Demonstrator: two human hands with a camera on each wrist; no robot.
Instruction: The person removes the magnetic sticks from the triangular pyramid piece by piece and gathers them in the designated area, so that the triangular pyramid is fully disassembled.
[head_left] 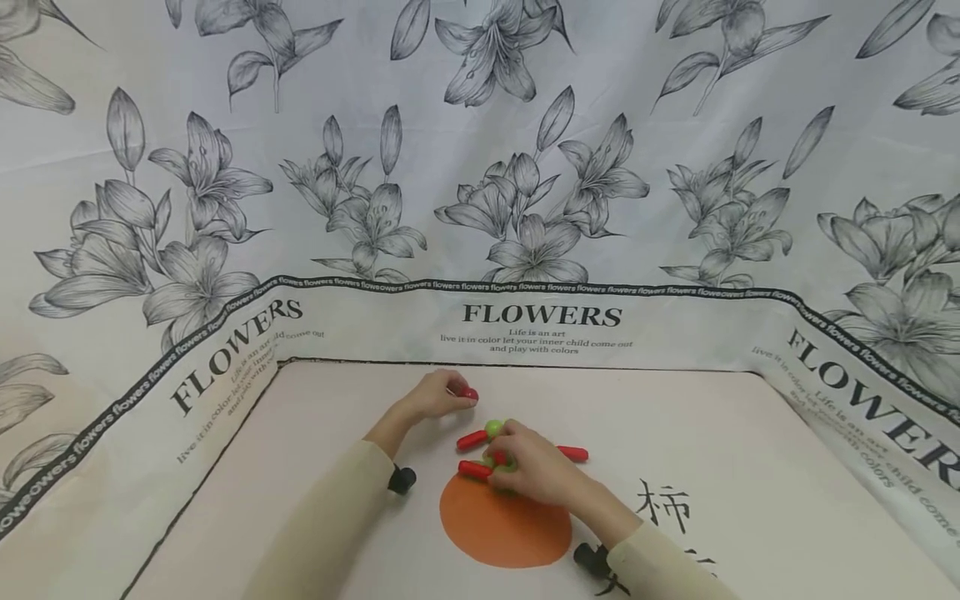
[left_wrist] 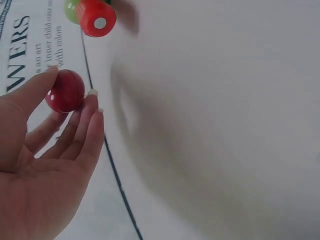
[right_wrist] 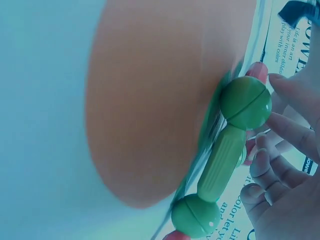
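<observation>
My left hand [head_left: 433, 395] pinches a red ball [left_wrist: 66, 91] between thumb and fingertips, held up beyond the other pieces in the head view. Closer in, my right hand [head_left: 536, 467] grips a joined toy of magnetic sticks and balls. In the right wrist view, its thumb and a finger lie at a green ball [right_wrist: 245, 103], from which a green stick [right_wrist: 221, 162] runs to a second green ball [right_wrist: 195, 215]. Red sticks [head_left: 473, 440] stick out to the left, and another red stick [head_left: 573, 453] shows right of the hand. The hand hides the toy's middle.
A pale mat carries a printed orange circle [head_left: 506, 525] below the toy, with black characters [head_left: 663, 506] to its right. Behind stands a white flower-print curtain [head_left: 525, 192]. Black wrist cameras [head_left: 402, 479] sit at both sleeves.
</observation>
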